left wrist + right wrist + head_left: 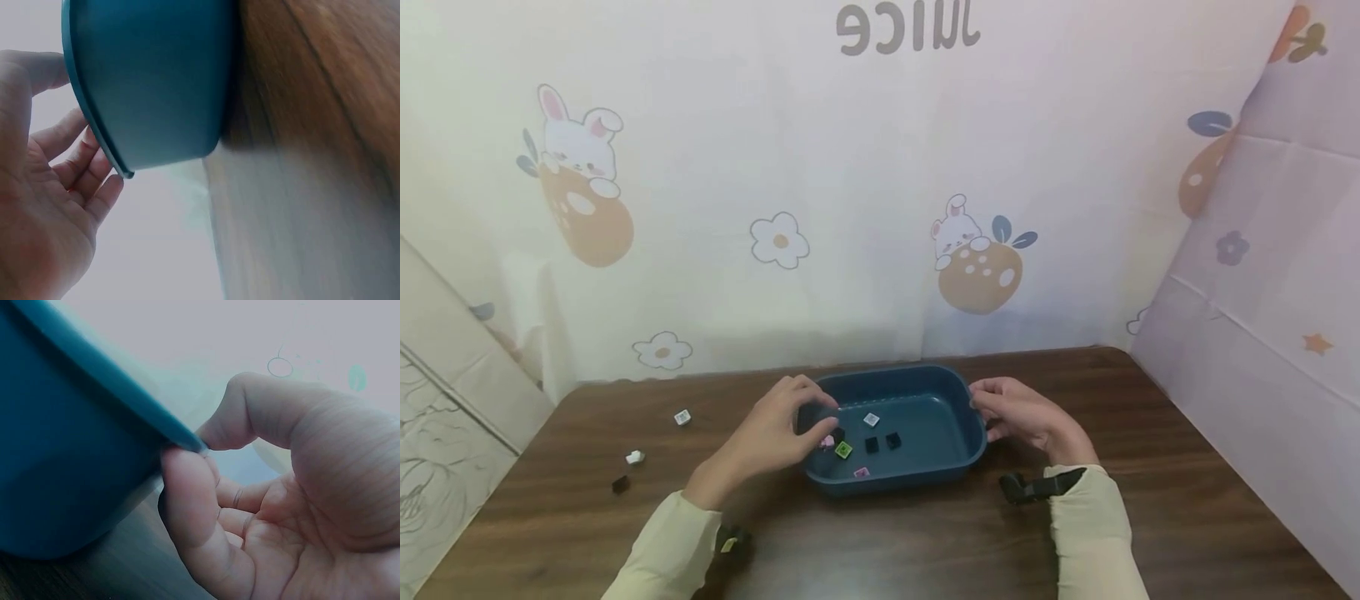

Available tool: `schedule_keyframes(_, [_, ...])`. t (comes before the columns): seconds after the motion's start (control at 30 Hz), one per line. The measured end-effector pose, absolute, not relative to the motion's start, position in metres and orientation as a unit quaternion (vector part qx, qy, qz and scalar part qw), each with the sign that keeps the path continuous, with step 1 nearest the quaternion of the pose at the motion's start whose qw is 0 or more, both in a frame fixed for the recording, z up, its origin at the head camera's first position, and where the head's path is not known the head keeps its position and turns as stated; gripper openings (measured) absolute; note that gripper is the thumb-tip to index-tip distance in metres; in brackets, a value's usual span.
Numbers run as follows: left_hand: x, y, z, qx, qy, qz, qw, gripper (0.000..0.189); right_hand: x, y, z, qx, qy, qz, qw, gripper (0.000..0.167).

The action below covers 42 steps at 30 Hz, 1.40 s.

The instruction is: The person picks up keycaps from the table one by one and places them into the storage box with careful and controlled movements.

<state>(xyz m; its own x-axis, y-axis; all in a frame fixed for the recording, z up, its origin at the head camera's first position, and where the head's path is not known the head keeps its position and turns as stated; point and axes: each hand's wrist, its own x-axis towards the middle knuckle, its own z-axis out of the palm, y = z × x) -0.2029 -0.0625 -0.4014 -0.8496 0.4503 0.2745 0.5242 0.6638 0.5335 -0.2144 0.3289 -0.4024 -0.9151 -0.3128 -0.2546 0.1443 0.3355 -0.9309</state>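
A dark blue rectangular plastic tub (898, 482) stands on the table, holding several small square pieces. Among them are a white one (871, 419) with a printed pattern, a lime green one (843, 450), a pink one (861, 472) and a black one (892, 440). My left hand (778, 425) reaches over the tub's left end, thumb and fingers apart and bent loosely around the rim, with nothing seen between them. At the opposite end my right hand (1018, 412) pinches the rim between thumb and forefinger, its other fingers curled beneath in the right wrist view.
Loose on the wooden table (925, 542) at the left lie a patterned white piece (682, 417), another white piece (635, 457) and a black piece (620, 484). A printed curtain (850, 167) hangs right behind the table's back edge. Dark wrist gear (1037, 487) juts from the right sleeve.
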Motion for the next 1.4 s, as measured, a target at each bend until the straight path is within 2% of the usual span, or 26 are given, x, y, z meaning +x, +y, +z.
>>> schedule_keyframes(0.4, [-0.201, -0.089, -0.407, -0.258, -0.913, -0.308, 0.068, 0.025, -0.216, 0.331, -0.404, -0.056, 0.789, -0.577, 0.201, 0.040])
schedule_keyframes(0.8, [-0.190, -0.146, -0.417, -0.251, -0.915, -0.278, 0.149, 0.016, -0.216, 0.330, -0.403, -0.076, 0.786, -0.577, 0.209, 0.038])
schedule_keyframes(1.4, [-0.169, -0.195, -0.428, -0.200, -0.925, -0.264, 0.186, 0.017, -0.216, 0.329, -0.401, -0.060, 0.790, -0.574, 0.207, 0.037])
